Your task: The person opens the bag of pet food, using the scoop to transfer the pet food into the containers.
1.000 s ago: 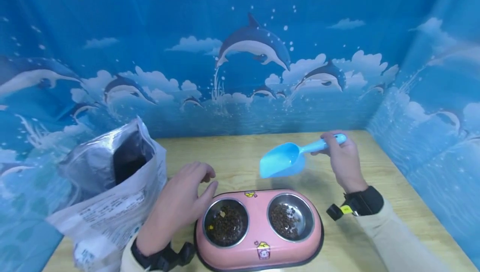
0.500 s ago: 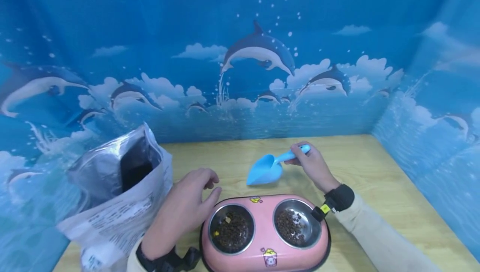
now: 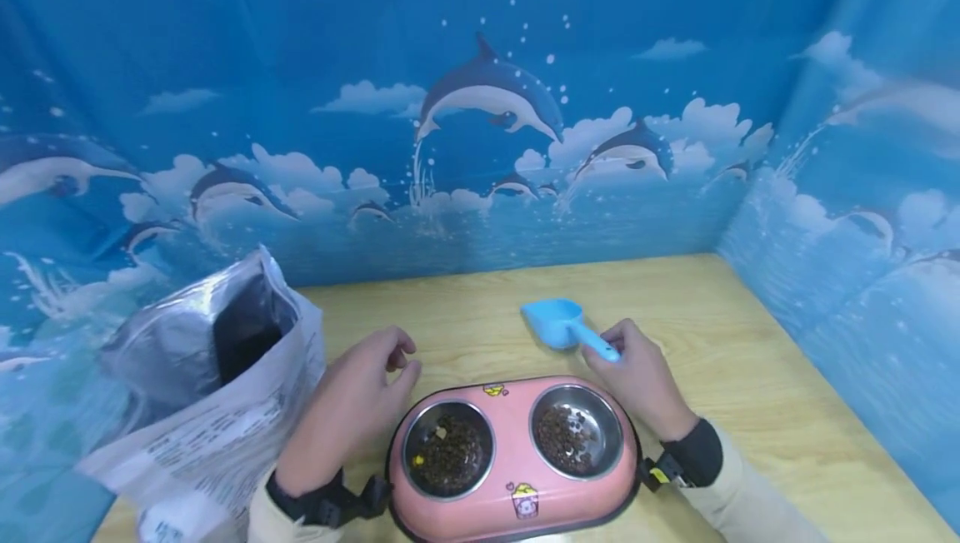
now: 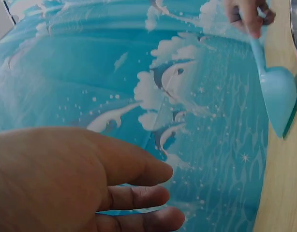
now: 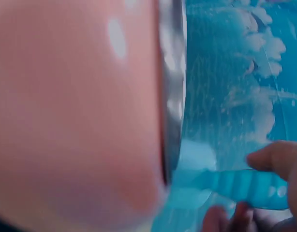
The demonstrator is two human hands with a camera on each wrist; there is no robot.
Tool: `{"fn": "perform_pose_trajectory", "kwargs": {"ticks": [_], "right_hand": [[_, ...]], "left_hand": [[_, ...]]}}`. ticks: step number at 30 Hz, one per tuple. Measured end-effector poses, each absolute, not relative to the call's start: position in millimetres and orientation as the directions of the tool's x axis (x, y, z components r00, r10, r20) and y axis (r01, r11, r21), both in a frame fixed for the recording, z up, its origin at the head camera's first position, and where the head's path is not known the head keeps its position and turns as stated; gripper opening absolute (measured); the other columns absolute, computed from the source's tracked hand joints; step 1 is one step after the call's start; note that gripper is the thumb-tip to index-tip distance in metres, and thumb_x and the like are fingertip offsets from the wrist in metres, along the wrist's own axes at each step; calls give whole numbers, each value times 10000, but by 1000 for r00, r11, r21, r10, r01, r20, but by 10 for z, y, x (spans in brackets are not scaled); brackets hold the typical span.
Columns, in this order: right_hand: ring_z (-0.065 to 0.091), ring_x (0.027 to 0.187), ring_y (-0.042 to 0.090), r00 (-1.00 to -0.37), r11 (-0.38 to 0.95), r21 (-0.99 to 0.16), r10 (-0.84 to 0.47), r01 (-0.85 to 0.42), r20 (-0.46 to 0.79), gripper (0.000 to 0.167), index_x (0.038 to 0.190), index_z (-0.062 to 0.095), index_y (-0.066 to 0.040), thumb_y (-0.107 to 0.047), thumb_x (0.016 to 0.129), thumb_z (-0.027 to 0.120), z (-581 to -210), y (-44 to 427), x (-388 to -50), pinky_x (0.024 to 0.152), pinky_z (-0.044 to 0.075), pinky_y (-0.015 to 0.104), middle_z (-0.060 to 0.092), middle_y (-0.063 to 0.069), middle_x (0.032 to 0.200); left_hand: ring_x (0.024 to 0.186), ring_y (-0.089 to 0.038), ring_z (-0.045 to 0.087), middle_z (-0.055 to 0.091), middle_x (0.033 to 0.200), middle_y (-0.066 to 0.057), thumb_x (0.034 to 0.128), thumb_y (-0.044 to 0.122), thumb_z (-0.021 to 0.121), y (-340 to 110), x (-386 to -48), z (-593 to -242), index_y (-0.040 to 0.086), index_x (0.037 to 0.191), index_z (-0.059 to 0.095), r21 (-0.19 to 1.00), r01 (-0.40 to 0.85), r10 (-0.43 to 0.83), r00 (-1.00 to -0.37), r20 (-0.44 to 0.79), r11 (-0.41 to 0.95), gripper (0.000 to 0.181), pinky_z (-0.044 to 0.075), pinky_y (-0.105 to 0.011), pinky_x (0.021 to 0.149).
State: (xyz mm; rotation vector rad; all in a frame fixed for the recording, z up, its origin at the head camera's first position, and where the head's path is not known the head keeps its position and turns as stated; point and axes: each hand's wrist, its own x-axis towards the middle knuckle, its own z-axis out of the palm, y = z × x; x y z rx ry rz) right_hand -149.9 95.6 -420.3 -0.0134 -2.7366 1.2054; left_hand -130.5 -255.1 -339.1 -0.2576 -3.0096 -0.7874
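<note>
My right hand [image 3: 637, 376] is at the handle of a light blue scoop [image 3: 558, 322], which lies low at the tabletop behind the feeder, blade pointing back and left. In the right wrist view, the thumb and fingers lie on either side of the scoop handle [image 5: 245, 187]. A pink double pet bowl [image 3: 513, 460] stands at the front, brown kibble in both steel bowls. My left hand [image 3: 363, 393], fingers relaxed and bent, holds nothing between the feeder and an open foil bag [image 3: 217, 435]. The left wrist view shows the left hand's [image 4: 85, 179] loose fingers.
A wooden tabletop [image 3: 450, 318] lies under everything, bounded behind and at the sides by a blue dolphin-print curtain [image 3: 450, 235]. The tall foil bag stands at the left, its mouth gaping and its inside dark.
My right hand has brought the scoop left and then closer to the feeder, lowering it and turning its handle toward me. The left hand has stayed beside the bag. The head view shifted slightly.
</note>
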Motion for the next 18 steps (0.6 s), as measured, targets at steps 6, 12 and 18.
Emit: {"fn": "perform_pose_trajectory", "kwargs": {"ticks": [6,12,18], "right_hand": [[514,627,194,-1000,765,-644,9,5,2,281,951,520,-36,-206,860,725,-4185,698,-1442,529,435,327,509,63,771],[516,588,185,-998,821,-571,-16,21,-59,294,913,524,-57,-230,842,751,-4243,612,-1486,506,421,320,513,51,727],[517,581,176,-993,849,-528,-49,17,-112,377,924,537,-67,-329,873,804,-4360,582,-1484,511,420,316,525,45,719]], "left_hand": [[797,-175,584,648,972,-27,995,244,625,-2552,-1576,-3504,108,1147,653,487,149,131,-989,70,861,205,495,-384,697],[1039,-284,648,660,1195,-126,976,215,650,-2484,-1829,-3672,69,1293,609,502,200,155,-979,131,841,351,534,-480,859],[1318,-402,541,541,1454,-220,965,197,662,-2443,-2040,-3853,19,1485,471,506,248,157,-964,216,826,582,473,-565,1032]]}}
